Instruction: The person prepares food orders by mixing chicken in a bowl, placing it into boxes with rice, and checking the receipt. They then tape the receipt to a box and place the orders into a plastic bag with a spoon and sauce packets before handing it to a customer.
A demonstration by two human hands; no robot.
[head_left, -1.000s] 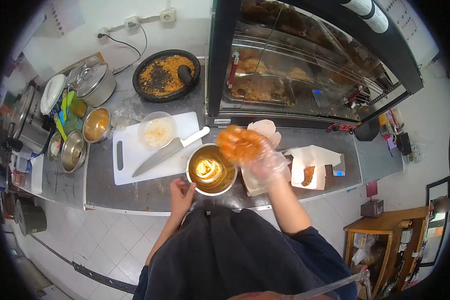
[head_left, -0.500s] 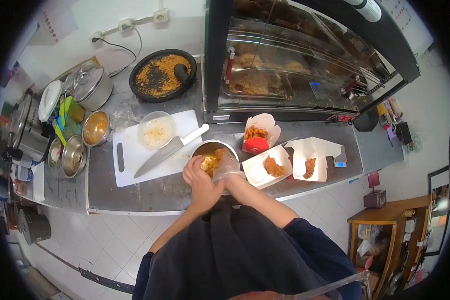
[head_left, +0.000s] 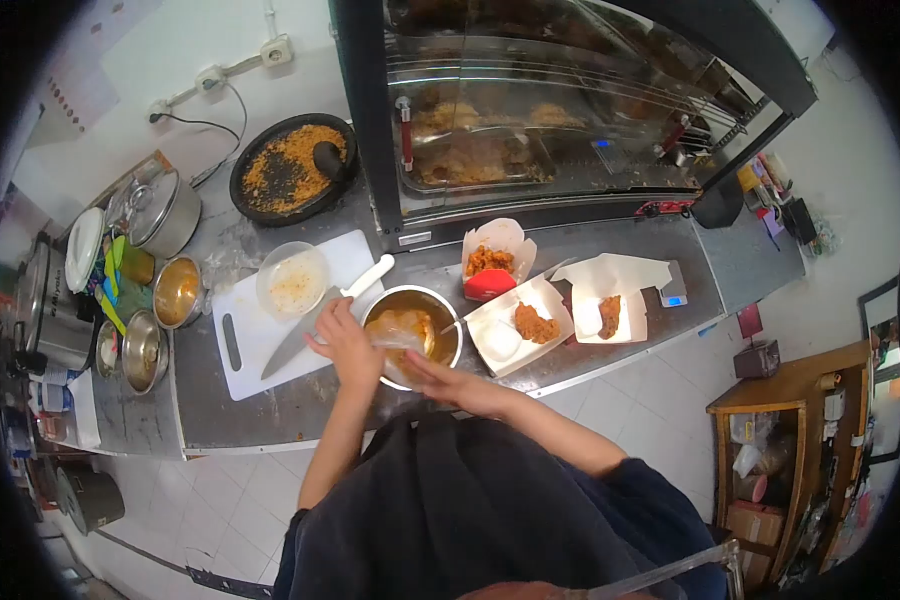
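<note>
- My left hand (head_left: 345,340) pinches a clear plastic glove (head_left: 398,332) over the metal bowl (head_left: 411,322).
- My right hand (head_left: 448,382) rests open, bare, at the bowl's near rim.
- Two open boxes (head_left: 526,325) beside it already hold fried chicken.

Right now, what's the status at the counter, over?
Left hand over the bowl rim, holding a clear glove. Right hand bare at the bowl's near edge. Knife lies just left; open boxes just right.

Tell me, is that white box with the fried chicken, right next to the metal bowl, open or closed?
Open. The white box beside the metal bowl has its lid folded back, so the fried piece and a white mound inside show.
</note>
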